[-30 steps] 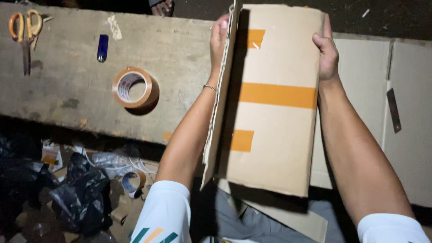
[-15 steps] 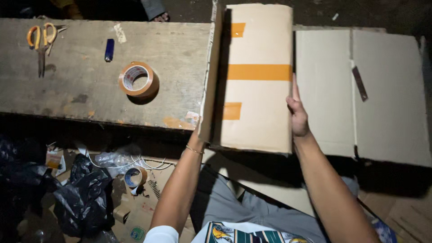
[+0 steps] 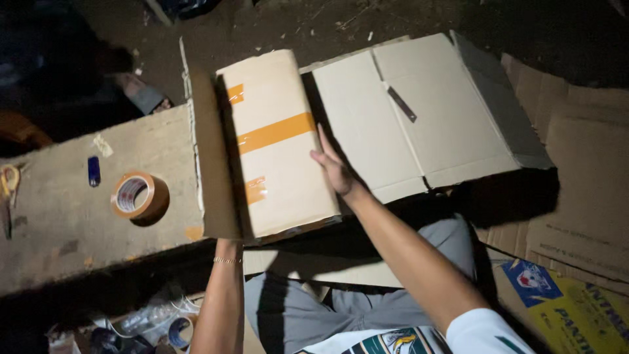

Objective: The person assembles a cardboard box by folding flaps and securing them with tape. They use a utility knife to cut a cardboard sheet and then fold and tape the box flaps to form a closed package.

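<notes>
Leftmost, at the left edge of the worn wooden board (image 3: 65,223), yellow-handled scissors (image 3: 8,187) lie half out of view, and a small blue lighter (image 3: 94,171) sits a little to their right, nearer the board's far edge. Next comes a roll of brown packing tape (image 3: 135,196), lying flat well inside the board and apart from everything else. At the board's right end stands a folded cardboard box (image 3: 278,147) crossed by one wide orange tape strip and two short orange patches, its left flap raised on edge along the board's right edge. The left hand is hidden under the near left corner of this box (only the forearm and a thin bracelet (image 3: 227,260) show), so I cannot tell whether its fingers are clenched or loose. The right hand (image 3: 334,169) lies against the box's right edge with its fingers straight and released, pressing flat rather than gripping. Just right of the hand, a second cardboard box (image 3: 419,118) lies opened out flat, a dark narrow strip (image 3: 401,104) resting on it near its middle fold. Farther right, more flattened cardboard (image 3: 583,170) covers the floor, with a blue and yellow printed sheet (image 3: 570,308) at the near right corner.
</notes>
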